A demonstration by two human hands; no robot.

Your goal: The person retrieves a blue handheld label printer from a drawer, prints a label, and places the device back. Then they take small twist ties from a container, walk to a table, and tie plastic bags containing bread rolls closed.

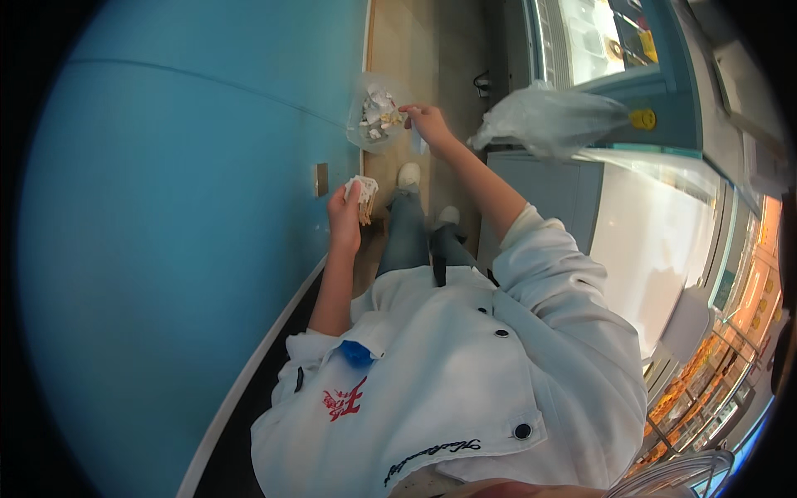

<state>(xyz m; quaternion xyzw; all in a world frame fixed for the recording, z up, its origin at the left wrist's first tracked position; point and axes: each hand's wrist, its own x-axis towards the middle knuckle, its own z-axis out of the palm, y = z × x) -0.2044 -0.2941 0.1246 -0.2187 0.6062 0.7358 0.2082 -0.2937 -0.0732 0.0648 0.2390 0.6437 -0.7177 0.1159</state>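
My left hand (345, 215), beside the blue wall, is closed around a small white object with a bundle of thin tan strands or sticks (366, 210) hanging from it; its exact kind is unclear. My right hand (428, 124) is at the right edge of a waste bin with a translucent liner (361, 134). Crumpled white paper and other scraps (378, 112) lie inside the bin. A pale, blurred piece (418, 140) shows just below my right fingers; whether they hold it cannot be told.
A blue wall (187, 187) with a socket plate (321, 179) runs along the left. A clear plastic bag (554, 121) hangs at the right by a yellow hook or knob (642, 119), above a grey cabinet (535, 193). Display shelves with food (691, 380) stand at the lower right.
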